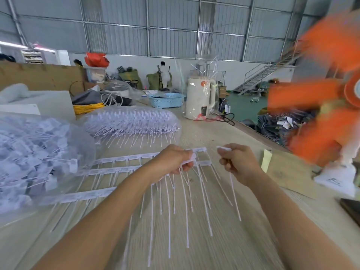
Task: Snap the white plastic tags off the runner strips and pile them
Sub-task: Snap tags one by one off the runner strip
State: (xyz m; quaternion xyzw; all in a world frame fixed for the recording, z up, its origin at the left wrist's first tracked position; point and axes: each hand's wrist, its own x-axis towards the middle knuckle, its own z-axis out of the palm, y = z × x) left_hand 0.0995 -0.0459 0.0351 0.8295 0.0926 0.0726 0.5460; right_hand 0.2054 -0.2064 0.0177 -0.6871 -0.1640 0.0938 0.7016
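Our right hand (238,162) pinched one freed tag (234,193); our left hand (171,159) gripped a runner strip (124,158) mid-tabletop. Several strips remained; the bagged pile (35,152) filled the left edge.

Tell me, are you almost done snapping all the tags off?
Not nearly. Done: a big heap of loose tags sits in clear plastic on the left. In hand: the right hand pinches one separated tag, while the left hand grips a bunch of tags. Left: runner strips with tags attached lie on the table, plus a full bag of strips behind.
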